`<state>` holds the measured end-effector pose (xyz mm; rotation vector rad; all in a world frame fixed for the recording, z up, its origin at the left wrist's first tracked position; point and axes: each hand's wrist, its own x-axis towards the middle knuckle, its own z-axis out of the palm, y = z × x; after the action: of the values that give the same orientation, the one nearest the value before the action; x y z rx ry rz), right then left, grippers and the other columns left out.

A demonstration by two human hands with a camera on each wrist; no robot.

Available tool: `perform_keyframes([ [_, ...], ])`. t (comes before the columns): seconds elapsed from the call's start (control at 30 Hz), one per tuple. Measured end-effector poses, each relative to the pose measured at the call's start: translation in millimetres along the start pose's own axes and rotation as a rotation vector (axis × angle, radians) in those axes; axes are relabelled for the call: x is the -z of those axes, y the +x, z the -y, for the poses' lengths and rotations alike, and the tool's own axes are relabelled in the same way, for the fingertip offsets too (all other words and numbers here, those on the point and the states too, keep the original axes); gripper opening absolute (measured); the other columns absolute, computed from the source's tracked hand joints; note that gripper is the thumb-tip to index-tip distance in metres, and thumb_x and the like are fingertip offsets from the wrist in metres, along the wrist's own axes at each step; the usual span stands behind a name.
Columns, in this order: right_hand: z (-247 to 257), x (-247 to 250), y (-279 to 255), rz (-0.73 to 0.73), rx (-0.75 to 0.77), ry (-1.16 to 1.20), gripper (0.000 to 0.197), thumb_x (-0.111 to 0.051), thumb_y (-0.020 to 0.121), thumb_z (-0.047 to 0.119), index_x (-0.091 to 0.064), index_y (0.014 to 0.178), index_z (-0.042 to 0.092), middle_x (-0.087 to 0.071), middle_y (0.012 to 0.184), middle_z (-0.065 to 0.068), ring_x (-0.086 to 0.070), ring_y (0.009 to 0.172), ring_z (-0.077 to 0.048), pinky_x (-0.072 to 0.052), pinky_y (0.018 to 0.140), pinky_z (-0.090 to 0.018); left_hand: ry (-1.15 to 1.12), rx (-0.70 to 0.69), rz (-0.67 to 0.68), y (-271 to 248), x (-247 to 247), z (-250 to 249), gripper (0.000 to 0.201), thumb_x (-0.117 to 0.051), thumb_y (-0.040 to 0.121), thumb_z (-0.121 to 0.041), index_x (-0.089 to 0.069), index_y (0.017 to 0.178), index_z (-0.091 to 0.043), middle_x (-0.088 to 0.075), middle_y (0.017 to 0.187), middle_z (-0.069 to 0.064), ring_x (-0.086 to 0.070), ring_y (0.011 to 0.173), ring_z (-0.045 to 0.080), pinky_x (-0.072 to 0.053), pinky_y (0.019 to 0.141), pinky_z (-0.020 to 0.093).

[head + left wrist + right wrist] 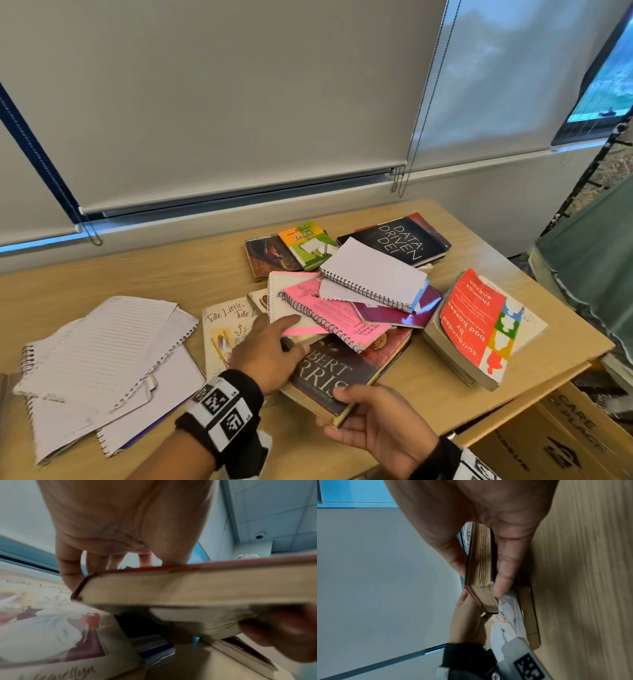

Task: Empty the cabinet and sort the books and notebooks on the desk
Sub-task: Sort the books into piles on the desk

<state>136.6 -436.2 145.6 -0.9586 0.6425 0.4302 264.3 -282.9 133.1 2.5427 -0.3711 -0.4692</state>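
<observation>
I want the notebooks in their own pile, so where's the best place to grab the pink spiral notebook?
Take the pink spiral notebook by its coil-bound edge, coming from the near left, where the left hand already is. That edge lies exposed and stiff; the far end is pinned under the white spiral notebook, so slide it out rather than lift.

Left hand (270, 356) bare, no rings visible. Broad black fabric wristband (224, 399) behind it, ribbed knit cuff look. White rectangular block (222, 411) mounted on band, printed with black square coded markers, small black lettering at corners. Right hand (380, 421) bare. Second black fabric wristband (445, 450) there, white marker plate (474, 469) partly cut off at frame edge.
</observation>
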Motion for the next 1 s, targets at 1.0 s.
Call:
perform_keyframes([
  [1.0,-134.4,-256.9,-27.5,0.138,0.217,-0.439,0.062,-0.083,0.056,0.023,-0.063,0.114,0.014,-0.074,0.102,-0.012,-0.074,0.079,-0.028,-0.058,0.061,-0.041,-1.012,0.069,-0.225,-217.4,142.3,256.8,0.044,-0.066,0.09,-0.024,-0.049,0.131,-0.022,-0.073,0.109,-0.002,-0.073,0.092,0.013,-0.058,0.073,0.023],
])
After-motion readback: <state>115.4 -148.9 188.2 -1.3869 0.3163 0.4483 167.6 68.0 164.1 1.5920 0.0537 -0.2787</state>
